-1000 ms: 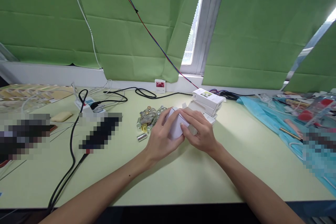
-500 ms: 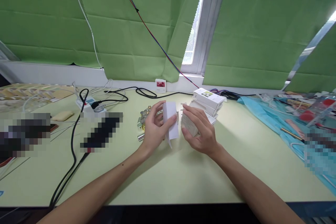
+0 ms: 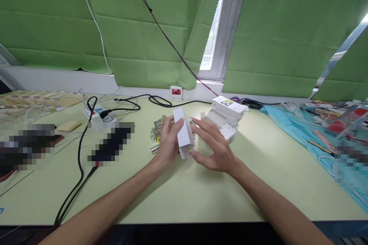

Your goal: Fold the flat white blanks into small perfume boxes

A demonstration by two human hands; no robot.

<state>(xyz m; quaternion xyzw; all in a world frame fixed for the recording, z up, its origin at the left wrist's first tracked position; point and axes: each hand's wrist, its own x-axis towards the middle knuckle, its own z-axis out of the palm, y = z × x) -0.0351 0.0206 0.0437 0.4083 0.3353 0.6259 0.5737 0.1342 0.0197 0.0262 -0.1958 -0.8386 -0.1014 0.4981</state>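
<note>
My left hand [image 3: 169,141] is closed round a small white carton [image 3: 184,132], which leans with a flap hanging from its lower end. Close to the carton's right side is my right hand [image 3: 214,147], its fingers spread and nothing gripped in them. Behind my right hand lies an open white box [image 3: 215,118] with a raised flap. It is beside a stack of white boxes [image 3: 229,106] with a printed picture on top. Small glass bottles [image 3: 156,132] with gold and silver parts stand behind my left hand, which partly hides them.
On the left are a power strip [image 3: 99,113], black cables [image 3: 80,153], a yellow soap-like block [image 3: 68,126] and blurred-out devices. Blue sheeting [image 3: 290,134] with assorted items covers the right side. A small white card [image 3: 176,93] leans at the back.
The carton in my left hand has turned and tilted. My right hand has opened and moved a little left, and the open box that was by its fingers now lies behind it.
</note>
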